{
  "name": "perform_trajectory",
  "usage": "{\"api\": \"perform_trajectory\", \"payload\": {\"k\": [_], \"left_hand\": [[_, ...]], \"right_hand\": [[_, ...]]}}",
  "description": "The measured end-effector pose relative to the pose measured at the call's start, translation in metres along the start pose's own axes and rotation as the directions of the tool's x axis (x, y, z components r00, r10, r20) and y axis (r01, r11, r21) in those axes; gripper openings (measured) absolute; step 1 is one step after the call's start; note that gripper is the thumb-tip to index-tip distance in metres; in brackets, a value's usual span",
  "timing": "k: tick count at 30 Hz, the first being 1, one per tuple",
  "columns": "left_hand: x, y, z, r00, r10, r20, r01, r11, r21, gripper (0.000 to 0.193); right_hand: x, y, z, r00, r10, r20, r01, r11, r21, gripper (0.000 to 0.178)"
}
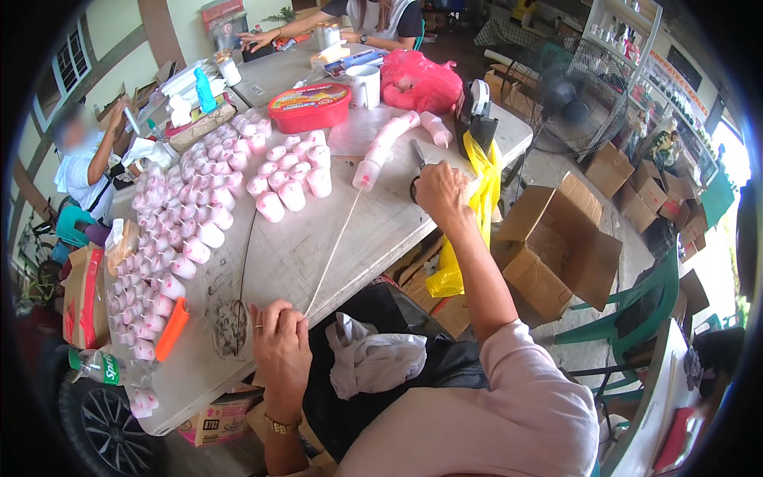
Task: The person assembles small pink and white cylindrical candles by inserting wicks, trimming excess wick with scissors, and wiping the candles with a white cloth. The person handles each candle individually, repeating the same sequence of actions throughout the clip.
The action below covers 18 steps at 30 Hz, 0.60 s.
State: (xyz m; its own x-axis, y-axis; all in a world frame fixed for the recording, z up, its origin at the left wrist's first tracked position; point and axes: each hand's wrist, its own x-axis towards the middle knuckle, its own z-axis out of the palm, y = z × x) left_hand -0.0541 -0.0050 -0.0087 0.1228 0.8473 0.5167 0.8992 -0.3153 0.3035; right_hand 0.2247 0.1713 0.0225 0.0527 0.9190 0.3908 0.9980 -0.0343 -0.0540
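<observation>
My left hand (pixel 283 343) is closed at the table's near edge, pinching the end of a pale wick string (pixel 337 240). That string runs taut up to a row of pink-and-white candles (pixel 385 145), lying end to end as if threaded on it. Farther right, my right hand (pixel 445 193) is closed around the dark handles of a pair of scissors (pixel 419 154), blades pointing away from me. One loose candle (pixel 435 129) lies just beyond them. To the left stand many small pink candles (pixel 191 203) with wicks up, and a smaller group (pixel 292 179) sits nearer the middle.
A red oval tub (pixel 310 109), white mug (pixel 364 86) and red plastic bag (pixel 415 82) stand at the back. A yellow bag (pixel 450 266) hangs off the right edge. An orange cutter-like tool (pixel 170 330) and plastic bottle (pixel 107 367) lie left. Two people sit across the table.
</observation>
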Motion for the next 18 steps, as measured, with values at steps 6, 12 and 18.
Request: {"api": "perform_trajectory", "payload": {"k": [6, 12, 18], "left_hand": [[0.009, 0.006, 0.001, 0.996, -0.056, -0.074, 0.057, 0.998, 0.014, 0.008], [0.012, 0.023, 0.001, 0.943, -0.333, -0.014, 0.253, 0.743, -0.62, 0.003], [0.009, 0.033, 0.005, 0.932, -0.362, 0.028, 0.234, 0.538, -0.81, 0.006]], "right_hand": [[-0.01, -0.004, 0.002, 0.994, -0.082, -0.073, 0.083, 0.997, 0.009, 0.018], [-0.089, -0.042, -0.032, 0.862, -0.471, -0.189, 0.5, 0.722, 0.478, 0.043], [-0.122, -0.087, -0.025, 0.75, -0.566, -0.343, 0.64, 0.49, 0.591, 0.047]]}}
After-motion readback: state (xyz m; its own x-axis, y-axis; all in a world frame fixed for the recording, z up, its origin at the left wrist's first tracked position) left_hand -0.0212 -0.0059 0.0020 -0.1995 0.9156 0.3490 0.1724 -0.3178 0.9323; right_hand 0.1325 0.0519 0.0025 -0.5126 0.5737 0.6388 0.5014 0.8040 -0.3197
